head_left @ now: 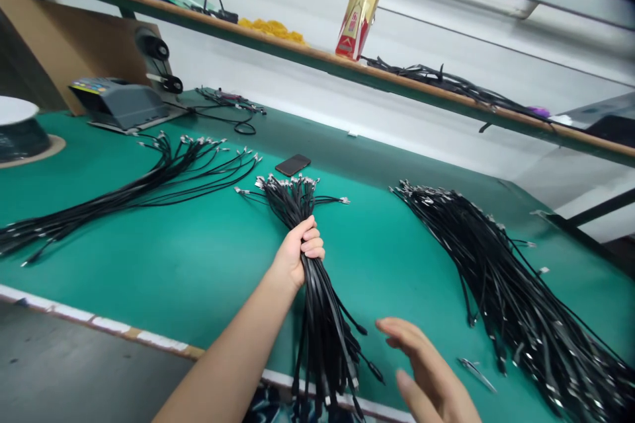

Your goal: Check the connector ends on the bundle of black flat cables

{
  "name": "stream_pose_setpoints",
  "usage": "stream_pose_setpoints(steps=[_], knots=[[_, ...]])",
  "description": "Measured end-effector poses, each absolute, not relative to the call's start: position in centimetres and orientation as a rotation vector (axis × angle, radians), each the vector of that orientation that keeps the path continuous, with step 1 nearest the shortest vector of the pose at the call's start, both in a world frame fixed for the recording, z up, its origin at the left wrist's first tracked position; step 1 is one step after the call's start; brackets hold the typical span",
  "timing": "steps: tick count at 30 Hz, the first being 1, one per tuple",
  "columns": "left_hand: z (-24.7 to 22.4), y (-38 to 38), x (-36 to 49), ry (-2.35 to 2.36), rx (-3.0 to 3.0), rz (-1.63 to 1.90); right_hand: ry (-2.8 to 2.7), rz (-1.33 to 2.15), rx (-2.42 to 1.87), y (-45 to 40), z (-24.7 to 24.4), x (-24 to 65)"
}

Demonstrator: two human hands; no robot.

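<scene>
My left hand (300, 252) is wrapped round the middle of a bundle of black cables (322, 317). The bundle's silver connectors fan out above my fist, and its lower ends hang over the table's front edge. To the right of the bundle, my right hand (426, 370) is held with thumb and fingers apart and nothing between them. A larger pile of black cables (496, 271) lies on the right of the green table. Another, looser group of black cables (129, 192) is spread on the left.
Behind the held bundle lies a phone (293, 165). Small metal snips (476, 374) rest near my right hand. A grey machine (122, 102) and a spool (22, 132) stand at the left. Above runs a shelf (317, 61) carrying a bottle (360, 10) and more cables.
</scene>
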State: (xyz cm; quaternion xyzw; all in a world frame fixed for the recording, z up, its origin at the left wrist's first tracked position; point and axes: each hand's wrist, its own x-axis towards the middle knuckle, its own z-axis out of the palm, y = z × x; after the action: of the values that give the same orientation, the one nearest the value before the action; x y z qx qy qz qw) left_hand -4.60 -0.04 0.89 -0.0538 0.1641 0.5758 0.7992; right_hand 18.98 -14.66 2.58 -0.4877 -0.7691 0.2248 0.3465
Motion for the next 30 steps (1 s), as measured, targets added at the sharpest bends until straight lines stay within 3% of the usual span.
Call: stream_pose_setpoints(steps=[9,23,30], knots=[[1.3,-0.3,-4.2,0.433,-0.048,1.299,-2.213,0.154,-1.403,-13.9,0.1,12.9],[1.5,-0.2,-3.8,0.539,-0.001,1.342,-2.252,0.162,-1.49,-14.8,-0.8,14.7],[0.8,0.2,-3.4,0.639,-0.053,1.405,-2.137,-0.082,-1.285,-16.7,-0.1,15.6]])
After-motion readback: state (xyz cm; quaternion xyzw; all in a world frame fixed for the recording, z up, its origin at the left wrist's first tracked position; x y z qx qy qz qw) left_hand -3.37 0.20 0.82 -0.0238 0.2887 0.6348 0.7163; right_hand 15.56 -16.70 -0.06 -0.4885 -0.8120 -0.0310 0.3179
